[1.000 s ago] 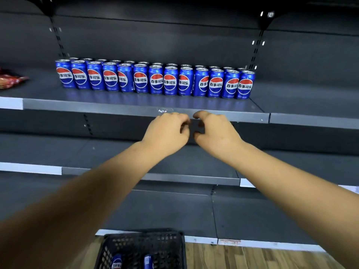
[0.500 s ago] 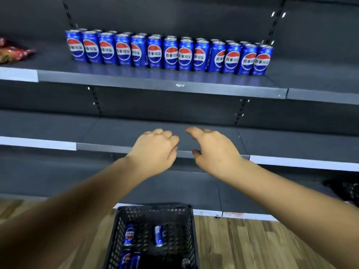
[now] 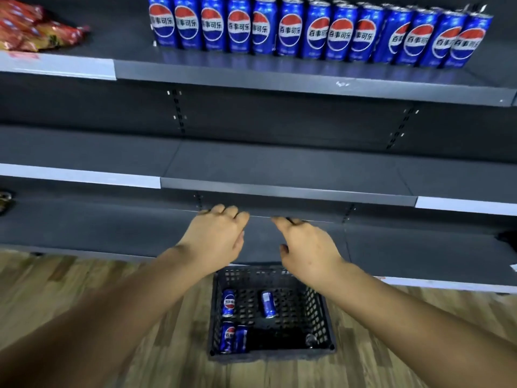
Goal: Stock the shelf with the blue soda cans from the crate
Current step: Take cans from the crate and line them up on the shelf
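Above the crate [image 3: 268, 354], left hand [image 3: 215, 236] and right hand [image 3: 307, 247] hover empty, loosely curled.

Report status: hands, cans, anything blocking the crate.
Left hand and right hand empty, above black plastic crate. Four blue soda cans lie inside; a row stands on grey metal shelf. Nothing in the way.

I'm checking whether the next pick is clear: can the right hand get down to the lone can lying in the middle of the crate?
Probably yes: the right hand holds nothing, the crate is open-topped, and that can lies apart with nothing over it.
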